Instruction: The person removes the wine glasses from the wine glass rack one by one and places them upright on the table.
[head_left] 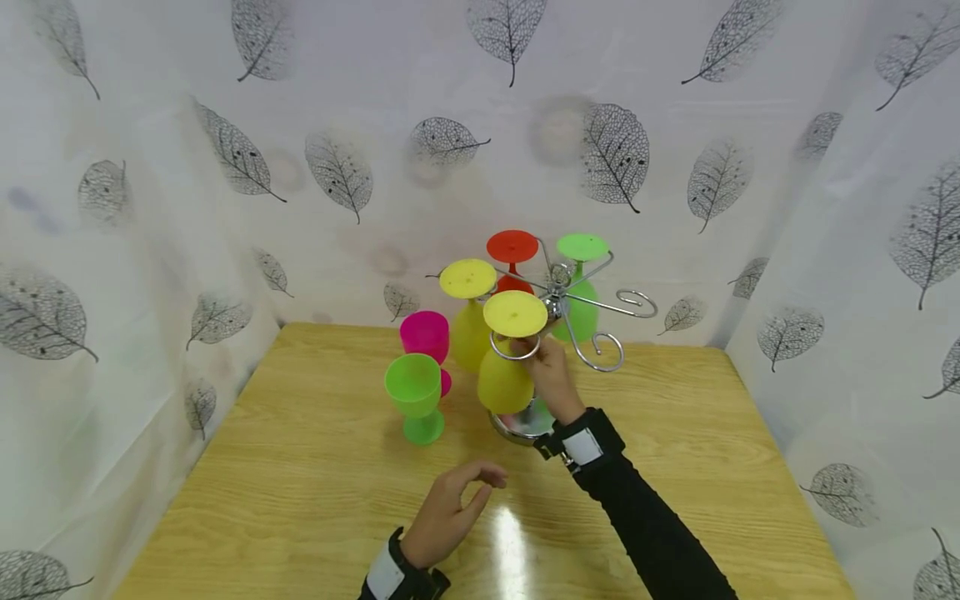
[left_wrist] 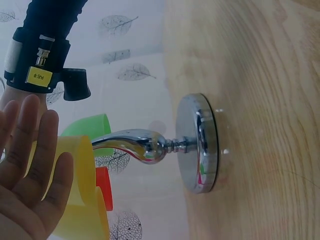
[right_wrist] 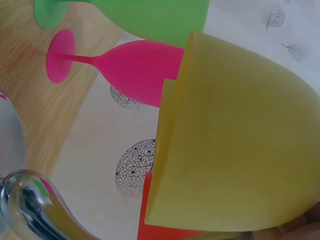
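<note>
A chrome stemware rack point(head_left: 555, 302) with curled arms bears upside-down plastic goblets. The front yellow goblet point(head_left: 506, 379) hangs bowl down, its foot above a wire loop. My right hand point(head_left: 553, 379) grips this goblet near the stem; its fingertips point(right_wrist: 297, 227) show at the narrow end of the bowl. Behind it hang another yellow goblet point(head_left: 467, 333), a red goblet point(head_left: 512, 247) and a green goblet point(head_left: 581, 312). My left hand point(head_left: 450, 510) hovers in front of the rack, fingers loosely bent and holding nothing. In the left wrist view, its spread fingers overlap the yellow bowl.
An upright green goblet point(head_left: 414, 392) and an upright pink goblet point(head_left: 425, 336) stand on the wooden table point(head_left: 300, 467) left of the rack. The rack's round chrome base point(left_wrist: 197, 145) rests on the table. Two curled arms point(head_left: 618, 354) on the right bear no goblets. A leaf-print curtain point(head_left: 390, 83) surrounds the table.
</note>
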